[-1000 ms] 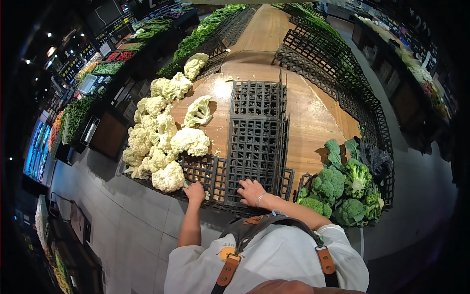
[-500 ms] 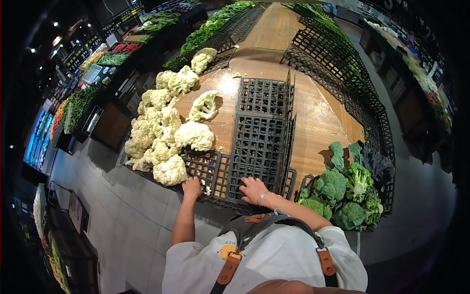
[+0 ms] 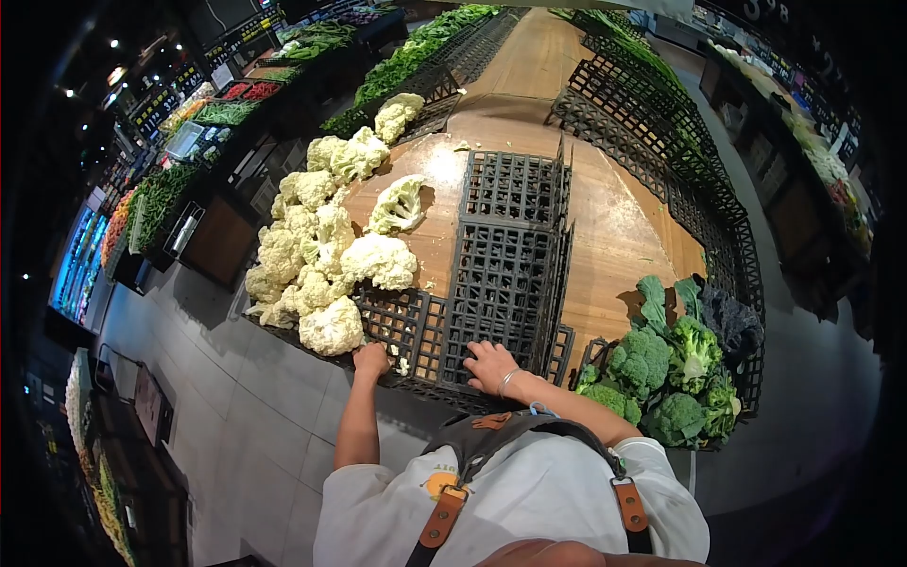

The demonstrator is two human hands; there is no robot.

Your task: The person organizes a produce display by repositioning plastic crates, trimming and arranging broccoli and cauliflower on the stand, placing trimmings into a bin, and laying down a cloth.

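Some cauliflower (image 3: 331,328) by left hand (image 3: 371,362); right (image 3: 489,366) touches rack (image 3: 501,265).

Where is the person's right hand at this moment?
In the head view, below and slightly right of centre: the right hand rests on the near end of the black plastic grid, between the left hand and the broccoli.

Grates (image 3: 505,274) on the worktop (image 3: 609,208), vegetables around

Taking the flat grates as centre, cauliflowers (image 3: 330,236) crowd the worktop's edge at 9 o'clock, a piece (image 3: 395,205) lying inward at 10. Broccoli (image 3: 643,361) is at 4 o'clock, mesh fencing (image 3: 628,118) between 1 and 2, greens (image 3: 416,49) at 11.
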